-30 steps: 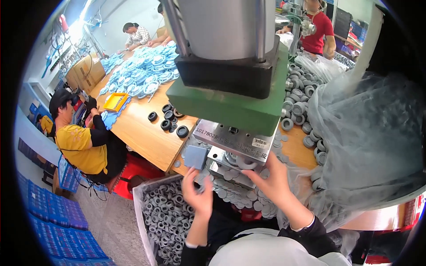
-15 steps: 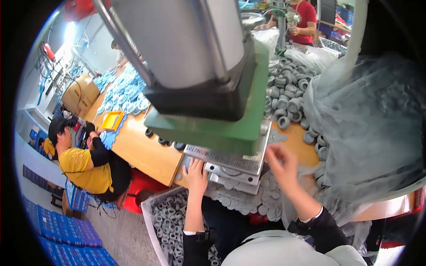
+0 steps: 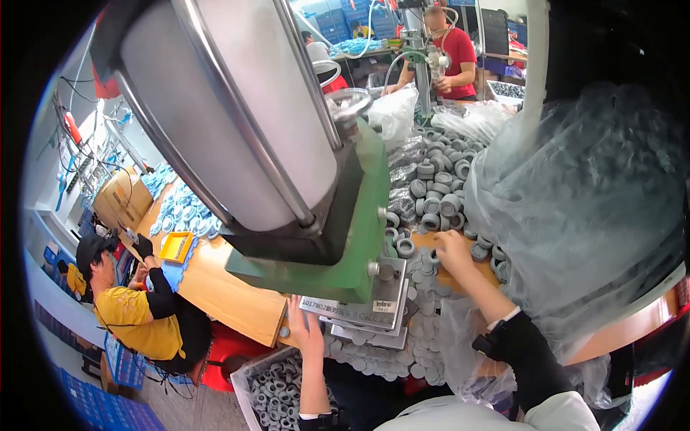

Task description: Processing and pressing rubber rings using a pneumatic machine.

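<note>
A bench press with a green head (image 3: 359, 215) stands before me, a metal die plate (image 3: 359, 305) under it. My left hand (image 3: 307, 332) lies at the die's left side, fingers stretched out and apart. To the right of the press, my right hand (image 3: 456, 253) is at the near edge of the pile of grey rings (image 3: 438, 183). Its fingers are bent in on a single grey ring (image 3: 433, 257). Flat grey discs (image 3: 381, 359) lie spread around the front and right of the die. The press head hides part of the die.
A white crate (image 3: 244, 391) of grey rings stands low at left. Clear plastic sheeting (image 3: 568, 215) bulges at right. A person in yellow (image 3: 140, 323) sits at left by a yellow tray (image 3: 177, 247); a person in red (image 3: 460, 61) works at the far side.
My right hand has moved from beside the die to the ring pile and closed on a ring. My left hand stays by the die's left side. The view has shifted to the right.
</note>
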A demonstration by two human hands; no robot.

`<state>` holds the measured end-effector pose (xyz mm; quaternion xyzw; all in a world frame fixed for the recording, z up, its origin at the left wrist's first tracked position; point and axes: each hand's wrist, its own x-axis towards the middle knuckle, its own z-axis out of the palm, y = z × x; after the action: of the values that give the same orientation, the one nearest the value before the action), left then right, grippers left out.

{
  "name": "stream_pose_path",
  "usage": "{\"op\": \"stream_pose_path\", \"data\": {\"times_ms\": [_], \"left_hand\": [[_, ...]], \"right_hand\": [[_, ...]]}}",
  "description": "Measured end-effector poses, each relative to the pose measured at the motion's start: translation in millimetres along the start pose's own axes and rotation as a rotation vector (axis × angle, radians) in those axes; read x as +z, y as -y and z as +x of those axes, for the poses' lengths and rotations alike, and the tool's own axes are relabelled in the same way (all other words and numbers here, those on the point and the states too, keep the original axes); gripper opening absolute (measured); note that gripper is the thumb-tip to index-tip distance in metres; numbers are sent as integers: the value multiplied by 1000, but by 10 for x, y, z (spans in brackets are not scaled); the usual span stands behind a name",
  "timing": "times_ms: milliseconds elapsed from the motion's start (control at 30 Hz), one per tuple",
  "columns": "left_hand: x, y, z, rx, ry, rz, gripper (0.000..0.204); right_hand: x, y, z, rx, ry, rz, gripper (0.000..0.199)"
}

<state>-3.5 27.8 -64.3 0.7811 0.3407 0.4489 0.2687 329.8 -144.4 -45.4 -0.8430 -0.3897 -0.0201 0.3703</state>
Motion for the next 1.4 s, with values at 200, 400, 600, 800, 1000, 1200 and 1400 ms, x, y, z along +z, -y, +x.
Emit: {"op": "stream_pose_path", "data": {"times_ms": [200,400,600,800,1000,1200,1400], "left_hand": [[75,-1092,112,305,22,-240,50],[367,-1546,274,35,-58,-411,31],[166,-1431,-31,32,-55,-174,32],[-656,-344,-937,-290,-356,223,35],[-893,-14,-917,-202,-301,501,58],[-89,81,-21,76,191,577,40],[-21,-17,-13,8,349,607,37]], "right_hand": [[-650,362,-413,608,248,980,25],[-1185,891,-786,399,558,1544,43],[-896,1379,-1096,-45,327,955,50],[-482,1822,-1028,-107,257,469,39],[-441,2037,-853,-116,168,655,21],[-564,1846,-1063,-93,225,681,39],[-137,695,-346,22,-13,412,40]]}}
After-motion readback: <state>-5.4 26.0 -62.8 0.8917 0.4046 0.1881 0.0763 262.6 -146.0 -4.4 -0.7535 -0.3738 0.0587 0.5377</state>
